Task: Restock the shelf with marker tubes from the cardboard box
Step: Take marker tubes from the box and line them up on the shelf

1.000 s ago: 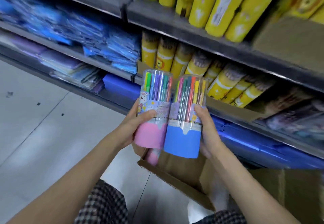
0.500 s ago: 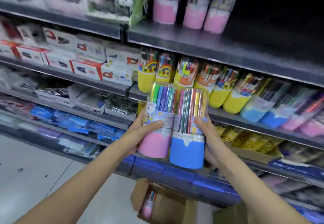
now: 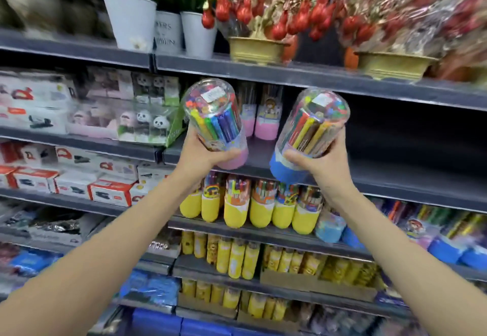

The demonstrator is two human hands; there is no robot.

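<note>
Now, left hand (image 3: pixel 203 154): our fingers curl round the pink tube (image 3: pixel 214 122) low down, thumb across its pink base, clear dome tilted back toward us above the knuckles.
Right hand (image 3: pixel 320 163): our fingers wrap the blue tube (image 3: pixel 309 134) just above its blue base, thumb pressed on the front; the dome leans up and right of the fingertips.
Where the tubes are: both are raised in front of the shelf (image 3: pixel 395 175), apart from each other, not yet set down. Beyond our left fingers stand pink tubes (image 3: pixel 259 118) already on that shelf; beyond our right fingers the shelf is dark and bare.
Handling: we judge each tube light and rigid, clear smooth plastic that could slip, so we hold near the coloured base, where the weight sits and the wall looks firmest. Squeezing the dome hard might crack it.
Next: we judge the bases need levelling before they go down upright.
Writing: a white sticker sits on each dome top, too blurred to read. The white pot (image 3: pixel 168 33) above shows partial letters, not legible in full.
Box: not in view.
</note>
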